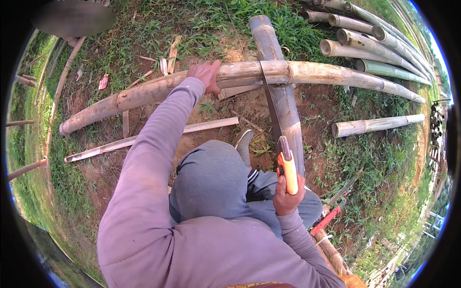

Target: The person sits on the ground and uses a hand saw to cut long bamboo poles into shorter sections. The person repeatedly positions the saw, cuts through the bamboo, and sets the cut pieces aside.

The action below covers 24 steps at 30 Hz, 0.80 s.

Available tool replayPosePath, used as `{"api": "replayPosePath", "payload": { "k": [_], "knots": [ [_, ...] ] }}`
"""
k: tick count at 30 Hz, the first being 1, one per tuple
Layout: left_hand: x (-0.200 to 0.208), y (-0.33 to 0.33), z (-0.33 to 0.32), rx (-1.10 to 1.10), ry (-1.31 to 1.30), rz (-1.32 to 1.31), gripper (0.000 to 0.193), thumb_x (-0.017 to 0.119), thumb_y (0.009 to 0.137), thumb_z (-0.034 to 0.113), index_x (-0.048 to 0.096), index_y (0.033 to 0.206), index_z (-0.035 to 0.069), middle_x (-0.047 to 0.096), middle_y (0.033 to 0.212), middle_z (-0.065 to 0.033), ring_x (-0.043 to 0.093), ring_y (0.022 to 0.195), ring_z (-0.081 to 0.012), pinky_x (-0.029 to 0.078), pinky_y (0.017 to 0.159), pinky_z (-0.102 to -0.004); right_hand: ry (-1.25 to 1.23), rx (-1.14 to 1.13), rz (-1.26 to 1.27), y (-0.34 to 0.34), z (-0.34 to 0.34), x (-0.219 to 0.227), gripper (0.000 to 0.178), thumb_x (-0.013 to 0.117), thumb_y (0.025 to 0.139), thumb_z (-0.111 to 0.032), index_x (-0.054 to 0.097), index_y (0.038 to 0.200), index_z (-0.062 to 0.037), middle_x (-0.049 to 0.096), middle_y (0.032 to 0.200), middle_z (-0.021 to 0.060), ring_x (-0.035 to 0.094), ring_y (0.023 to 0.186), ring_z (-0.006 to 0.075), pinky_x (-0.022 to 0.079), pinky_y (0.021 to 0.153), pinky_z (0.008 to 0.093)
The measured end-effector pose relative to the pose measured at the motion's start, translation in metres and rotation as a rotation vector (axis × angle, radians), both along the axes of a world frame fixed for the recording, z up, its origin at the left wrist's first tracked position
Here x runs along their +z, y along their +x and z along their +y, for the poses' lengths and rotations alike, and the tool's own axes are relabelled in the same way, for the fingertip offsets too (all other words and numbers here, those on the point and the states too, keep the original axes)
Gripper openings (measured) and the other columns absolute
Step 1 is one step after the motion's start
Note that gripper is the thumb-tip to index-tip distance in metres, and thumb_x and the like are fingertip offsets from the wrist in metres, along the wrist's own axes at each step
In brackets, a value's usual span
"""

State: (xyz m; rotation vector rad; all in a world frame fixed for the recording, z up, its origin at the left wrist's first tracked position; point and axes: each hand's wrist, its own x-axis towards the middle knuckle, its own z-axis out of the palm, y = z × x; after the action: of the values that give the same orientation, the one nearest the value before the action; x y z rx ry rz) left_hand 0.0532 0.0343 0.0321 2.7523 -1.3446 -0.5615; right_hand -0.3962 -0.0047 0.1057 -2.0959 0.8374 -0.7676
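A long bamboo pole (331,73) lies crosswise in front of me, resting on a second bamboo pole (287,113) that runs away from me. My left hand (206,76) is closed over the top of the crosswise pole, left of the crossing. In my right hand (288,194) is the orange handle of a hand saw (272,108), fingers wrapped round it. The dark blade reaches forward, and its far end lies against the crosswise pole near the crossing. Whether the teeth have entered the bamboo I cannot tell.
Cut bamboo poles (365,45) are piled at the far right, with a shorter bamboo piece (377,126) nearer. A split bamboo strip (201,126) lies left of my legs. A red tool-like object (325,222) is by my right knee. Thin poles stand at the left edge.
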Motion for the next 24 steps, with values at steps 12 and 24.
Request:
{"api": "replayPosePath", "payload": {
  "k": [12, 24],
  "knots": [
    [0.025, 0.007, -0.006, 0.019, 0.024, 0.014, 0.085, 0.096, 0.07, 0.047, 0.055, 0.136, 0.011, 0.073, 0.125, -0.0197, 0.072, 0.12, -0.0419, 0.057, 0.101, -0.0531, 0.106, -0.025, -0.052, 0.057, -0.023, -0.03, 0.03, 0.084, 0.095, -0.009, 0.066, 0.117, 0.0014, 0.075, 0.091, 0.0167, 0.077, 0.076, 0.0322, 0.06, 0.071, 0.0418],
    [0.016, -0.006, -0.015, -0.006, -0.021, 0.025, 0.09, 0.095, 0.068, 0.046, 0.053, 0.139, 0.011, 0.071, 0.129, -0.0191, 0.069, 0.122, -0.0448, 0.055, 0.104, -0.0547, -0.01, -0.101, -0.082, 0.194, -0.092, -0.04, 0.026, 0.082, 0.099, -0.022, 0.066, 0.107, -0.0031, 0.071, 0.076, 0.019, 0.072, 0.067, 0.0395, 0.055, 0.061, 0.0472]
  ]
}}
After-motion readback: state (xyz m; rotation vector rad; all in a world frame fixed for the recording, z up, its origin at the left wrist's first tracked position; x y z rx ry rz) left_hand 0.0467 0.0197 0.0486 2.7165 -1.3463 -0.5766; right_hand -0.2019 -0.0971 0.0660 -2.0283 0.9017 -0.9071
